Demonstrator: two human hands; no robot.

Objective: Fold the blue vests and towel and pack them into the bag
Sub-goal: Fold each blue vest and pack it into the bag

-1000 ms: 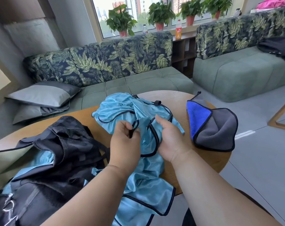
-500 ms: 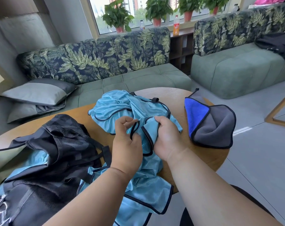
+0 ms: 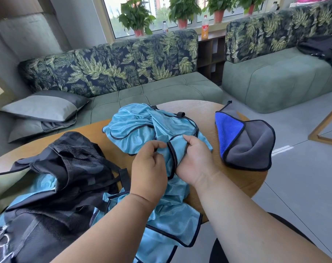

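Observation:
Light blue mesh vests (image 3: 136, 126) with black trim lie crumpled in the middle of the round wooden table (image 3: 243, 179) and hang over its near edge. My left hand (image 3: 149, 168) pinches the vest fabric with curled fingers. Close beside it, my right hand (image 3: 196, 160) grips a black-trimmed strap of the same vest. A blue and grey towel (image 3: 246, 145) lies loosely folded on the table's right side. The black mesh bag (image 3: 66, 168) slumps on the left, with more blue vest fabric (image 3: 38, 188) showing under it.
A green sofa (image 3: 161, 92) with leaf-print backrest stands behind the table, grey cushions (image 3: 41, 109) on its left end. A second sofa (image 3: 279, 76) is at the right. A wooden frame (image 3: 324, 126) stands on the grey floor at far right.
Both hands have drawn closer together on the vest. My right hand has curled round the black-trimmed strap and lifted it slightly. The view has shifted a little.

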